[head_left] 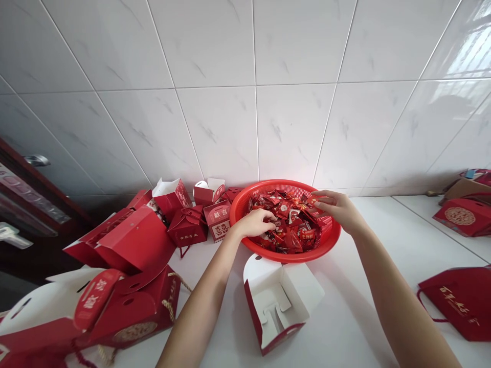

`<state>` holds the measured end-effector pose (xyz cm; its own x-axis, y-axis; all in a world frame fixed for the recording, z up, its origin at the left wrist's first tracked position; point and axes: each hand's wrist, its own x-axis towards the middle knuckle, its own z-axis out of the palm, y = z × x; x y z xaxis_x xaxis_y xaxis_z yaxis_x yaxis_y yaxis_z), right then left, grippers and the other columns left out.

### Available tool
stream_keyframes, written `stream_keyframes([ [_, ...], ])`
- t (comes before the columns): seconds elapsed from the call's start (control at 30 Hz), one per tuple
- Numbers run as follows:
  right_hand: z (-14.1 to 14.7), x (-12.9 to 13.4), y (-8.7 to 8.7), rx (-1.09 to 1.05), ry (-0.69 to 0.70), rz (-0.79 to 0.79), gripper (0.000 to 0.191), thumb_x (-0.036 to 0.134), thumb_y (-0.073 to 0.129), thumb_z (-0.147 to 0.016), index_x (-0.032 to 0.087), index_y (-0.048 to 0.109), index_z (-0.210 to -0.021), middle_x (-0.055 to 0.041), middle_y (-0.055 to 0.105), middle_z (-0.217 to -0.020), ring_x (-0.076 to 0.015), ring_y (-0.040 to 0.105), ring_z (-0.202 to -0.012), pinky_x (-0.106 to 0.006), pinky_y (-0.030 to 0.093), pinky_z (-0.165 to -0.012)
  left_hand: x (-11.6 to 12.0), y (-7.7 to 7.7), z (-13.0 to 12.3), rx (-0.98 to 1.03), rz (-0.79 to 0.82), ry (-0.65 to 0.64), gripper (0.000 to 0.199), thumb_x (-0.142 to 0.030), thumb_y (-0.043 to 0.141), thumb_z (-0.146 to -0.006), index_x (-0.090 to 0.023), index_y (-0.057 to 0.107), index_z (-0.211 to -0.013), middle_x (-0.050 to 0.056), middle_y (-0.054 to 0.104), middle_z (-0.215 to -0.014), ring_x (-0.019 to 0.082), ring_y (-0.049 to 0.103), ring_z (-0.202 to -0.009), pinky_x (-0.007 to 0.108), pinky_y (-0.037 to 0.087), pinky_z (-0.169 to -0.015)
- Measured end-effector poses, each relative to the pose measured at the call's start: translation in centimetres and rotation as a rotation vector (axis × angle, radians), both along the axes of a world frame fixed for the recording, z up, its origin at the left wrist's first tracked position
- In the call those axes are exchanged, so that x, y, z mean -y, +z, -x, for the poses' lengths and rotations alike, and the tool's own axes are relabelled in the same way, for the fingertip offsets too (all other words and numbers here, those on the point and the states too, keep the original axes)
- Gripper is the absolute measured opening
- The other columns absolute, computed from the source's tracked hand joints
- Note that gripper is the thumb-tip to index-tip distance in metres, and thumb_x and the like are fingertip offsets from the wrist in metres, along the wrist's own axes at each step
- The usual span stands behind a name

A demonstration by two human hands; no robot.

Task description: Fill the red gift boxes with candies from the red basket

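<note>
Both my hands are over the round red plastic basket [330,241], which stands on the white tabletop [355,291] close to the tiled wall [215,128] and is heaped with small red-wrapped sweets [295,225]. My left hand [253,223] comes across the near left part of the rim, its fingers half curled at the left edge of the heap, the thumb a little apart from them; I can't tell whether they have hold of a packet. My right hand [338,208] reaches in over the right side, fingers fairly straight and pointing left above the sweets, thumb below and partly parted from them; whether anything is pinched there I can't tell either. Just in front of the basket, between my forearms, sits an open box [274,306], white inside and red outside, its flaps up and slotted tabs showing at the bottom. Left of the basket is a small box with a double-happiness sign [219,230], beside a dark red box with a cord [187,232]. Nearer me on that side is a box with a twisted rope handle [141,312]. To my right lie a red carton with gold writing [460,302] and, farther back, a box with a round gold emblem [458,215].
</note>
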<state>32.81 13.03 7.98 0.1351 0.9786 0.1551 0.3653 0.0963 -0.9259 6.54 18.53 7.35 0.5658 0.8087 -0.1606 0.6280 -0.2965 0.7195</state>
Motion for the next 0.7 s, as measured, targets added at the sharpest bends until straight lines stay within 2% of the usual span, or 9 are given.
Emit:
stream_keyframes([
  [0.03, -0.1, -0.1, -0.1, 0.015, -0.007, -0.032, 0.032, 0.030, 0.067, -0.088, 0.017, 0.069, -0.117, -0.0131, 0.079, -0.108, -0.0259, 0.078, -0.090, -0.041, 0.064, -0.081, 0.0, 0.0, 0.0, 0.003, 0.004, 0.001, 0.027, -0.024, 0.064, -0.084, -0.018, 0.078, -0.107, 0.006, 0.080, -0.103, 0.025, 0.075, -0.094, 0.029, 0.057, -0.084],
  [0.1, -0.3, -0.3, -0.3, 0.182, -0.059, -0.077, 0.026, 0.026, 0.060, -0.090, 0.017, 0.068, -0.114, -0.0127, 0.079, -0.111, -0.0261, 0.076, -0.100, -0.042, 0.061, -0.089, 0.0, -0.1, 0.0, 0.012, 0.007, 0.003, 0.026, -0.023, 0.064, -0.084, -0.018, 0.078, -0.106, 0.006, 0.080, -0.104, 0.024, 0.075, -0.096, 0.029, 0.057, -0.085],
  [0.2, -0.1, -0.5, -0.5, 0.437, -0.112, -0.055, 0.028, 0.020, 0.056, -0.089, 0.018, 0.068, -0.115, -0.0130, 0.076, -0.116, -0.0275, 0.072, -0.111, -0.041, 0.056, -0.094, -0.1, -0.1, -0.1, 0.022, 0.008, 0.003, 0.025, -0.023, 0.064, -0.083, -0.017, 0.078, -0.104, 0.007, 0.080, -0.106, 0.024, 0.075, -0.097, 0.029, 0.056, -0.087],
  [0.37, 1.6, -0.7, -1.1, 0.693, 0.012, 0.093, 0.040, 0.023, 0.075, -0.078, 0.022, 0.069, -0.117, -0.0101, 0.077, -0.112, -0.0302, 0.072, -0.099, -0.035, 0.051, -0.080, -0.3, -0.3, -0.1, 0.022, -0.001, -0.010, 0.027, -0.025, 0.063, -0.084, -0.016, 0.077, -0.105, 0.008, 0.079, -0.109, 0.025, 0.073, -0.099, 0.031, 0.056, -0.087],
  [0.47, 2.1, -0.9, -1.2, 0.783, -0.006, 0.138, 0.028, 0.022, 0.063, -0.087, 0.021, 0.071, -0.114, -0.0122, 0.077, -0.108, -0.0305, 0.071, -0.097, -0.033, 0.047, -0.075, -0.3, -0.3, 0.0, 0.018, -0.012, -0.015, 0.027, -0.025, 0.063, -0.084, -0.015, 0.077, -0.104, 0.008, 0.079, -0.109, 0.026, 0.073, -0.098, 0.031, 0.055, -0.087],
  [0.6, 1.9, -1.0, -0.7, 0.808, -0.071, 0.161, 0.033, 0.014, 0.045, -0.091, 0.019, 0.072, -0.110, -0.0096, 0.077, -0.094, -0.0248, 0.070, -0.085, -0.030, 0.044, -0.067, -0.3, -0.4, 0.0, 0.018, -0.017, -0.021, 0.027, -0.025, 0.062, -0.084, -0.016, 0.077, -0.105, 0.007, 0.079, -0.109, 0.025, 0.073, -0.099, 0.029, 0.055, -0.085],
  [0.7, 1.8, -1.0, -0.6, 0.811, -0.084, 0.169, 0.031, 0.015, 0.043, -0.091, 0.020, 0.070, -0.105, -0.0062, 0.076, -0.091, -0.0219, 0.069, -0.082, -0.028, 0.045, -0.067, -0.4, -0.5, 0.0, 0.017, -0.018, -0.021, 0.030, -0.025, 0.062, -0.084, -0.016, 0.077, -0.109, 0.008, 0.078, -0.112, 0.025, 0.072, -0.101, 0.029, 0.055, -0.085],
])
